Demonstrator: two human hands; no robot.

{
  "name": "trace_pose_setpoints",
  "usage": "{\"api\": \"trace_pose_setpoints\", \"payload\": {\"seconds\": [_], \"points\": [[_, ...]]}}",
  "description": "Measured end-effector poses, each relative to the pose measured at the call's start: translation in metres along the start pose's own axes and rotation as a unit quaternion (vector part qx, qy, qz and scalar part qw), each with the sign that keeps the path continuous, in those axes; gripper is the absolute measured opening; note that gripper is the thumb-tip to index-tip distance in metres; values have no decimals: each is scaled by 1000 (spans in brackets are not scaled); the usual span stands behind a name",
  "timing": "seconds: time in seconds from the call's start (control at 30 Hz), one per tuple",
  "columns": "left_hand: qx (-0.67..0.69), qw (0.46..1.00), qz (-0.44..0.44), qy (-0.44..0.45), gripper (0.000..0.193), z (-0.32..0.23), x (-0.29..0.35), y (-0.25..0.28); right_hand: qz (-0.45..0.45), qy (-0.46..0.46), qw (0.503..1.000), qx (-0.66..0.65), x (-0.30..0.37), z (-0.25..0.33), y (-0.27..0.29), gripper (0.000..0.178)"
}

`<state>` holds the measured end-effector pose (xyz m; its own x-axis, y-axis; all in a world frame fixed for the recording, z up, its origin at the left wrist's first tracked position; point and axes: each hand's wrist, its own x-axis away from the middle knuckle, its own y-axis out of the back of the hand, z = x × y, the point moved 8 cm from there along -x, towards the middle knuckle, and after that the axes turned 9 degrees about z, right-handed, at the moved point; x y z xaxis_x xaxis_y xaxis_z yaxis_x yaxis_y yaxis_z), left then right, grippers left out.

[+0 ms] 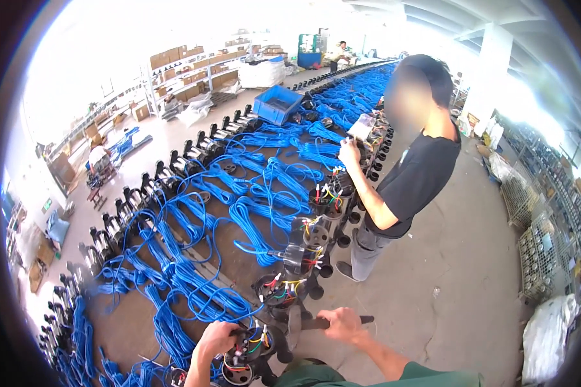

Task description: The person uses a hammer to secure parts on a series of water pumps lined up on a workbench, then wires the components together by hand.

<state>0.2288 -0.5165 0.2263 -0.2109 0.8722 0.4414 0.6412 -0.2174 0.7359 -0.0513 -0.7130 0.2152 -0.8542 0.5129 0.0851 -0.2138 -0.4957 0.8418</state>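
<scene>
My right hand (pixel 343 324) is closed round the dark handle of a hammer (pixel 314 324). The hammer's upright greyish head (pixel 295 324) stands just left of that hand, beside the row of parts. My left hand (pixel 218 338) grips the left rim of a round black housing (pixel 259 351) at the table's near edge. Red, yellow and green wires with white ends stick up out of this housing. Directly beyond it sits another black housing (pixel 279 290) with similar loose wires. Blue cable coils (pixel 203 290) lie just past my left hand.
More wired housings (pixel 315 232) line the table's right edge. A co-worker in a black shirt (pixel 419 174) stands there, hands on the parts. Black-and-silver parts (pixel 132 200) run along the far-left edge. A blue crate (pixel 277 104) rests farther back; wire cages (pixel 539 258) stand right.
</scene>
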Motion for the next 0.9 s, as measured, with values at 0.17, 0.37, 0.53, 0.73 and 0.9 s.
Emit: {"api": "trace_pose_setpoints", "payload": {"seconds": [0.17,0.37,0.53,0.73,0.9], "points": [[-25,979,-171,106,25,2,18,50,-93,11,996,10,-28,11,52,18],[-4,964,-266,21,13,56,-39,32,-124,18,992,-31,-73,35,57,18],[364,919,-5,150,87,4,-117,10,-142,26,988,-61,-61,26,57,26],[352,936,-34,7,41,-49,-127,24,-127,-55,984,-112,-11,-1,57,32],[345,932,-104,36,35,-34,-117,67,-86,-81,985,-125,6,-27,41,27]]}}
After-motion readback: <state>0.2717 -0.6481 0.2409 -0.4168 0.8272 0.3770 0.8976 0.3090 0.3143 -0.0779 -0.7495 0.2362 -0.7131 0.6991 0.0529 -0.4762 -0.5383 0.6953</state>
